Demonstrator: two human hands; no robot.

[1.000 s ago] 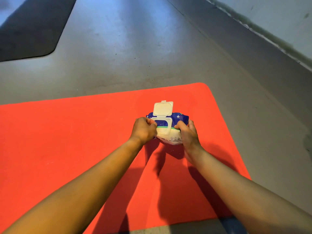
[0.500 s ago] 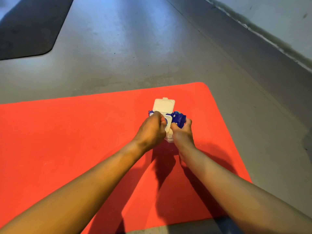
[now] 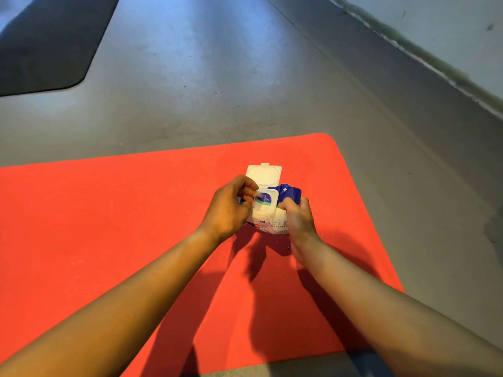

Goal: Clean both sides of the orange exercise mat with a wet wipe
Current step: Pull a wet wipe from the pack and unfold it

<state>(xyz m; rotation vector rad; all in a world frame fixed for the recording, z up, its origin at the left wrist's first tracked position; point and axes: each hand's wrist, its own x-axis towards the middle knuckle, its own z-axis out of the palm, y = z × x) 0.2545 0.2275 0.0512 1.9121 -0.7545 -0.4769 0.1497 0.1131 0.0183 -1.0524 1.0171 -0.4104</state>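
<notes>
The orange exercise mat point(image 3: 109, 227) lies flat on the grey floor and fills the lower part of the view. A blue and white pack of wet wipes point(image 3: 275, 210) sits above the mat near its right end, with its white flip lid point(image 3: 263, 174) standing open. My right hand point(image 3: 298, 220) grips the pack's right side. My left hand point(image 3: 231, 205) is at the pack's opening, its fingertips pinching a thin seal or wipe there. What exactly the fingers pinch is too small to tell.
Grey floor point(image 3: 204, 91) surrounds the mat. A dark mat point(image 3: 46, 42) lies at the far left. A pale wall point(image 3: 449, 28) with a skirting edge runs along the right side.
The left hand has shifted from the pack's left side to the opening under the lid and now pinches there. The right hand keeps its hold on the pack.
</notes>
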